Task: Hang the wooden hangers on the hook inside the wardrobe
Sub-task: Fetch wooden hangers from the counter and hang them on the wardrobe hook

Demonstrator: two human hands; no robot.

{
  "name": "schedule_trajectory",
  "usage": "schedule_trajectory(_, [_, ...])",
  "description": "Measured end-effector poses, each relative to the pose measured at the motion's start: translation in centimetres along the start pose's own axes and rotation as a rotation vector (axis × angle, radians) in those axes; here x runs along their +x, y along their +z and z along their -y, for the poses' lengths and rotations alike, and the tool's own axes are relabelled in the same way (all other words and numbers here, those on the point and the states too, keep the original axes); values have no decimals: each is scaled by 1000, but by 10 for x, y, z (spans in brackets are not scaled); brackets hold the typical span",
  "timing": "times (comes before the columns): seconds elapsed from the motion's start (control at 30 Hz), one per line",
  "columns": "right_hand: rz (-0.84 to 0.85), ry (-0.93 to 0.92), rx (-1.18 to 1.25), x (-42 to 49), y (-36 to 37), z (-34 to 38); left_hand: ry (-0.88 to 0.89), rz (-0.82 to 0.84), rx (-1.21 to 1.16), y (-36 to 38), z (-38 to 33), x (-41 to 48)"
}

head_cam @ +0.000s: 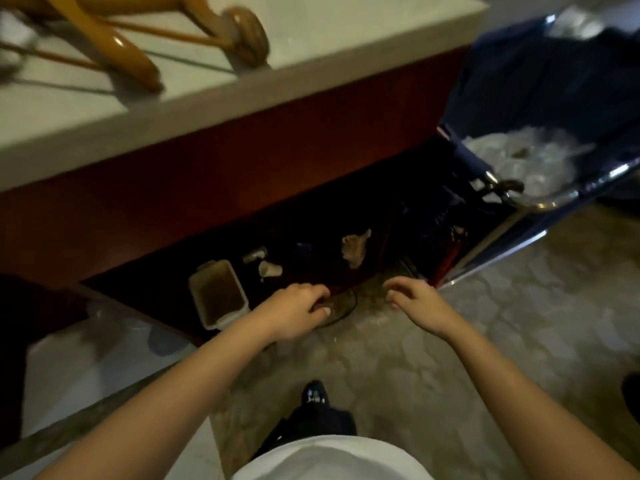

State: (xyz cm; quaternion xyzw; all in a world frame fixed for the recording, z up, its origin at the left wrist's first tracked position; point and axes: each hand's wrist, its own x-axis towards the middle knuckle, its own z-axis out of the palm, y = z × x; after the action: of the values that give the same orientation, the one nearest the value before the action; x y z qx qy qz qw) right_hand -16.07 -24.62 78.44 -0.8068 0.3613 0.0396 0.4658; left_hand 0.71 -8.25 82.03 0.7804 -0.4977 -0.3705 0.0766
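— How far along is the person?
— Barely begun, by the look of it: the wooden hangers point(124, 53) lie on the white countertop point(346, 43), upper left.
— The hands?
— The left hand point(294, 315) and right hand point(417, 303) hover at lower centre, fingers loosely curled, empty. No wardrobe shows.

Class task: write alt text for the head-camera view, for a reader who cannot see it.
Two bare hands, left hand and right hand, reach forward holding nothing, above a patterned floor. Ahead, wooden hangers lie on a white ledge; a blue cart lined with clear plastic stands at the right.
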Motion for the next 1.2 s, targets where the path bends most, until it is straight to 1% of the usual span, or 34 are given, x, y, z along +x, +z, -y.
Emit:
schedule_trajectory(0.17, [-23, -249, -100, 26, -50, 93, 107, -158, 41, -87, -22, -13])
schedule_trajectory(0.33, [-77, -499, -158, 40, -93, 167, 198, -377, 138, -163, -41, -45])
schedule_trajectory(0.53, [-99, -677, -226, 71, -140, 239, 176, -560, 156, -244, -52, -66])
schedule_trajectory(0.73, [-24, -724, -340, 117, -177, 291, -11, -663, 166, -298, -48, -39])
schedule_trajectory(0.8, [-5, -732, -377, 133, -182, 305, -119, -715, 158, -311, -39, -22])
schedule_trajectory(0.9, [13, -750, -427, 159, -182, 322, -350, -772, 212, -318, -20, 8])
schedule_trajectory(0.97, [40, -764, -450, 176, -178, 330, -490, -768, 200, -315, -9, 23])
schedule_trajectory(1.03, [69, -781, -463, 190, -173, 336, -584, -750, 171, -310, -1, 31])
schedule_trajectory(1.2, [128, -814, -433, 213, -149, 358, -707, -727, 220, -310, -4, 41])
